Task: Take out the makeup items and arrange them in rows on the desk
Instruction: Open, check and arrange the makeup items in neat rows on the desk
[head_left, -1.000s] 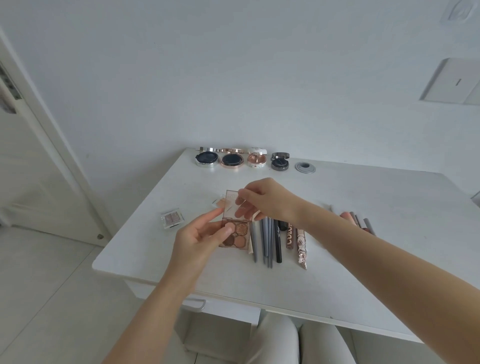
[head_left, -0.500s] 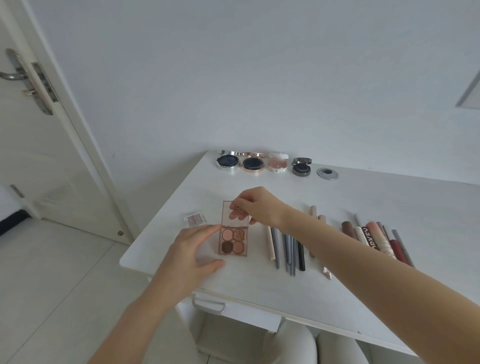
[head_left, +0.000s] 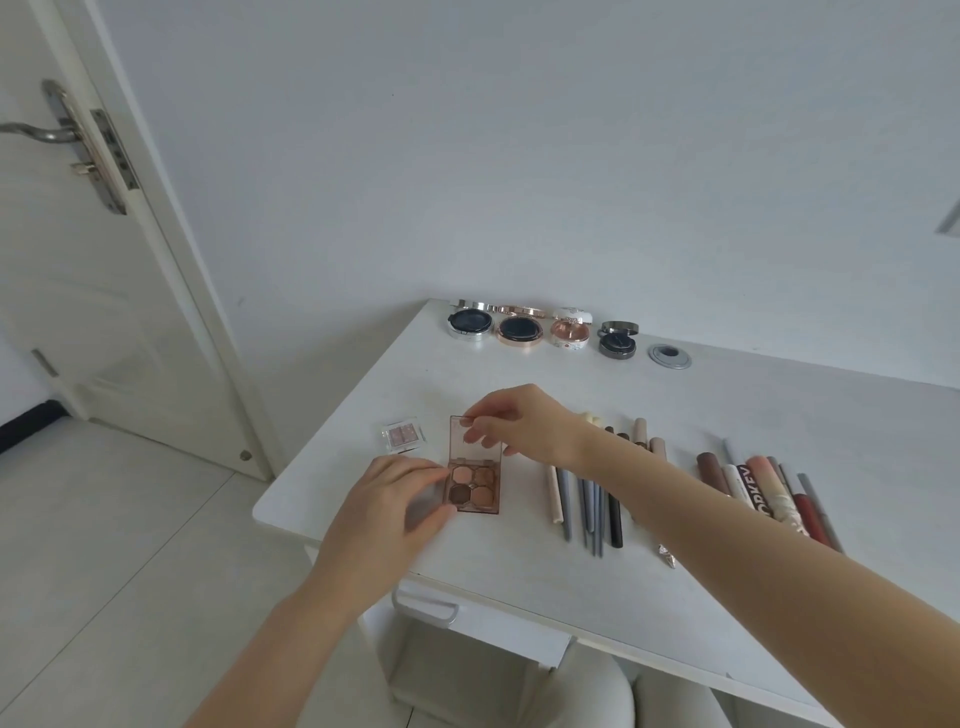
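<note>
Your right forearm (head_left: 727, 519) crosses the row of pencils (head_left: 589, 506) and hides their middle stretch, so you cannot count them or match tips to ends. Your right hand (head_left: 519, 423) covers the far edge of the palette lid (head_left: 465, 441); whether your fingers pinch it or only touch it is unclear. Your left hand (head_left: 387, 512) hides the near-left corner of the palette. The lettering on the tubes (head_left: 763, 493) is partly covered. The frame's right edge cuts off the desk (head_left: 779, 410).
</note>
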